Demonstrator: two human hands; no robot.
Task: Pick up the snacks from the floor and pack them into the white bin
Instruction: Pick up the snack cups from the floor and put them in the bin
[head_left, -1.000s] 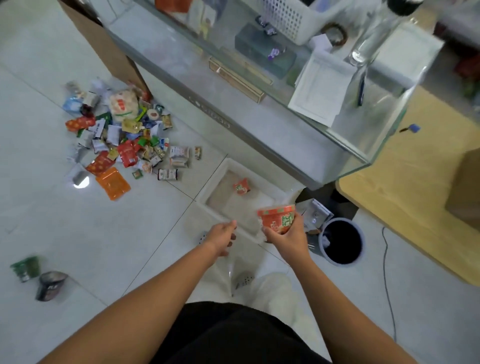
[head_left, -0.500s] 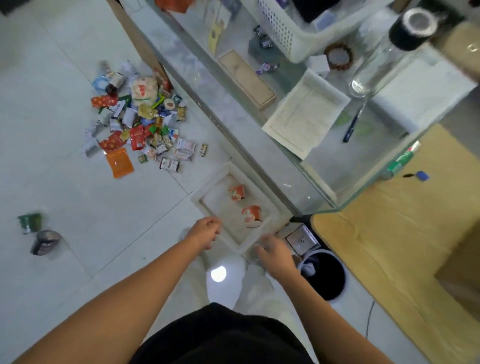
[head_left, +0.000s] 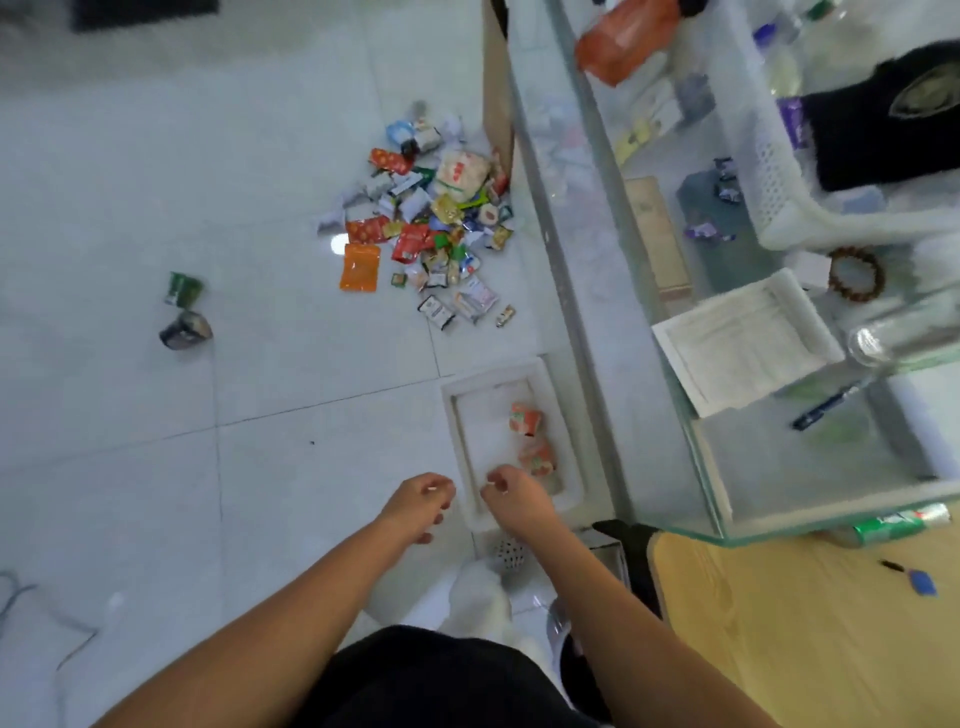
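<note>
Closest in, past the white sock (head_left: 480, 603), both hands are out low over the floor (head_left: 260, 493). The left hand (head_left: 418, 501) hangs just outside the near left corner of the white bin (head_left: 457, 431), fingers loosely curled, nothing in it. The right hand (head_left: 511, 496) is over the bin's near end, fingers drooping and slightly bent, empty as well. The two hands are near each other, with the bin's left wall between them.

Just beyond the right hand, inside the bin, lie two red cups (head_left: 537, 460), both tipped over, one behind the other along the right side. The left half of the bin's bottom is bare.

The bin's right wall runs close along the foot of the glass surface (head_left: 597, 322), so that side is tight. To the left there is wide open tile.

Further out, beyond the bin's far end, the snack pile (head_left: 426, 228) spreads against the corner of the surface, with an orange pouch (head_left: 359, 266) at its near left edge. Well off to the left, apart from the pile, a green cup (head_left: 183, 288) and a dark cup (head_left: 185, 330) lie side by side on the tiles.
</note>
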